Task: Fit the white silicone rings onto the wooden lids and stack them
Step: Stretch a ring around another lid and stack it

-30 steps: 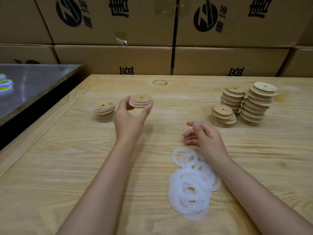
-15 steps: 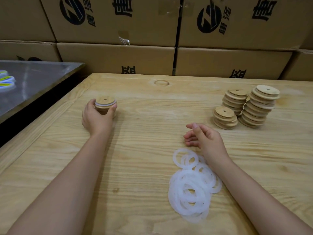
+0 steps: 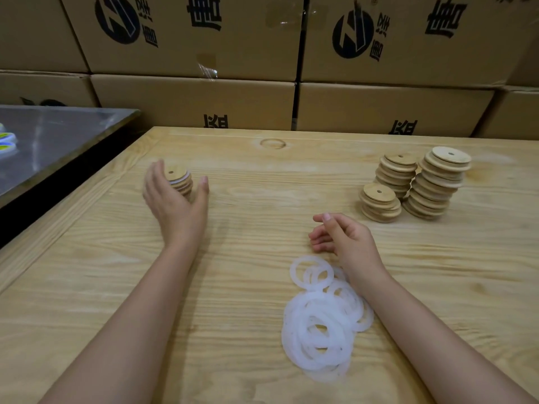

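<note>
White silicone rings lie heaped on the wooden surface, just nearer than the right hand, whose fingers curl loosely, empty; the left hand has its fingers spread apart around a short ringed-lid stack; bare lid stacks stand far right; cardboard boxes rise beyond.

**One head-worn view, forward and down**

A single wide-angle camera sits at the person's head and looks forward and down across the wooden table, near enough that both forearms enter from the bottom edge. The left hand lies left of centre, the right hand just right of centre. Stacked cardboard boxes fill the top of the frame; a metal surface shows at the left edge.
</note>
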Demonstrator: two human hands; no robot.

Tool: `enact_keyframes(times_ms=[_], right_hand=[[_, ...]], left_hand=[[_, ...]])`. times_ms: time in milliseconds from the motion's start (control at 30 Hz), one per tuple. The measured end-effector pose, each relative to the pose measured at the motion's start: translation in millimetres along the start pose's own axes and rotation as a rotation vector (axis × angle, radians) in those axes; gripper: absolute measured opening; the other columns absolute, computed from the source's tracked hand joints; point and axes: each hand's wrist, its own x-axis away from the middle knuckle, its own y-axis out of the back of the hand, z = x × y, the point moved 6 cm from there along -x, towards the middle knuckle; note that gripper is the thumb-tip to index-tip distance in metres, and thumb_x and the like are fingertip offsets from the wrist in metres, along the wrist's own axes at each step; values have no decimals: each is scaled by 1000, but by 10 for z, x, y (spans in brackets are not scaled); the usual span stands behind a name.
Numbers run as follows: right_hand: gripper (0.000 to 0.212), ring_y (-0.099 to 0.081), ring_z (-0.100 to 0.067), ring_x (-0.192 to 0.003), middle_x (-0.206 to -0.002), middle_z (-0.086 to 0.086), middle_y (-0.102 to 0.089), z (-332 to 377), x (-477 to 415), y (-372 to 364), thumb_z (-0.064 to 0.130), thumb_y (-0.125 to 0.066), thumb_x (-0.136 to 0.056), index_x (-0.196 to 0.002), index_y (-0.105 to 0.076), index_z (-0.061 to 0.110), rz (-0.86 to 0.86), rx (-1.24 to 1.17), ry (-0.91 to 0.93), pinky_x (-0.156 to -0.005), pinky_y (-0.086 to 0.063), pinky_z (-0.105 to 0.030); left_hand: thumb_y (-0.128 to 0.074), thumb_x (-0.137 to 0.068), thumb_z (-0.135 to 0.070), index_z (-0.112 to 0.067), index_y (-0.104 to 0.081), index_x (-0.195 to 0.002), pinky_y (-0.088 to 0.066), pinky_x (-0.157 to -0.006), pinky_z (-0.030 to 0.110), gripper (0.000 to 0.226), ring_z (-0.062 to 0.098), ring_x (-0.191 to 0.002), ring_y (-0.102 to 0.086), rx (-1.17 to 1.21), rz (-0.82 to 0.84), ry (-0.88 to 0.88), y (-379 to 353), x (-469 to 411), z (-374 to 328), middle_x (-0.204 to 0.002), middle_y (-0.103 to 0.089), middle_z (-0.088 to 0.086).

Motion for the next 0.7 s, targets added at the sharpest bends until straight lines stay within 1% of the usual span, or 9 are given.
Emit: enact_keyframes(times_ms=[167,233,300,333,400,467,533,633,700], right_hand=[[17,-63,-18,-70,-73,-5,-67,0,-2,13,21,-53,-96,-93,-68,13,-4,-11,-1,-63,-54,-23],[16,-63,-19,-70,-72,-5,-67,-6,0,26,20,-54,-96,-93,-68,13,-9,-11,-3,-63,-54,-23],[14,-61,-17,-66,-71,-3,-66,-11,-2,46,19,-55,-95,-94,-67,14,-36,26,3,-62,-53,-26],[13,-59,-13,-63,-71,0,-64,6,-13,90,19,-56,-95,-97,-67,15,-84,98,33,-62,-52,-28],[18,-52,-7,-63,-79,4,-58,114,-46,284,18,-57,-93,-109,-65,16,-255,409,172,-64,-44,-25],[34,-48,-10,-78,-99,-1,-52,281,-64,536,15,-58,-91,-124,-58,16,-417,695,313,-74,-34,-16],[51,-44,-19,-98,-113,-11,-42,317,-98,814,16,-61,-89,-138,-47,19,-499,839,307,-87,-27,-16],[69,-30,-35,-126,-136,-20,-30,219,-157,1018,22,-67,-85,-145,-34,29,-485,1016,161,-109,-22,-36],[71,-17,-38,-136,-152,-14,-16,153,-198,973,25,-67,-85,-146,-32,32,-392,1173,144,-113,-16,-42]], left_hand=[[-56,-91,-19,-12,-47,-129,-40,-100,36,39,19,-117,-50,188,270,2,-381,517,-421,-122,-57,4],[-57,-91,-21,-14,-48,-127,-41,-91,29,38,17,-112,-53,180,404,39,-542,736,-485,-116,-60,2],[-56,-91,-25,-15,-44,-132,-37,-89,25,44,17,-113,-52,81,522,39,-662,888,-480,-119,-58,2],[-56,-91,-26,-14,-44,-133,-37,-92,26,45,18,-114,-51,22,560,17,-694,918,-471,-120,-57,3],[-55,-91,-25,-12,-48,-131,-38,-98,31,43,20,-116,-51,-36,596,-23,-701,922,-464,-120,-59,5],[-55,-91,-22,-11,-52,-127,-39,-99,33,38,21,-114,-53,-35,599,-30,-690,901,-471,-117,-61,5],[-54,-90,-16,-10,-55,-123,-40,-100,36,34,21,-111,-54,-31,600,-21,-683,893,-483,-114,-62,4],[-52,-88,-10,-9,-59,-118,-40,-100,40,31,22,-109,-57,-35,607,-29,-694,900,-507,-111,-64,4],[-52,-87,-9,-9,-60,-116,-40,-100,41,30,22,-109,-57,-37,607,-32,-698,909,-515,-111,-65,4]])
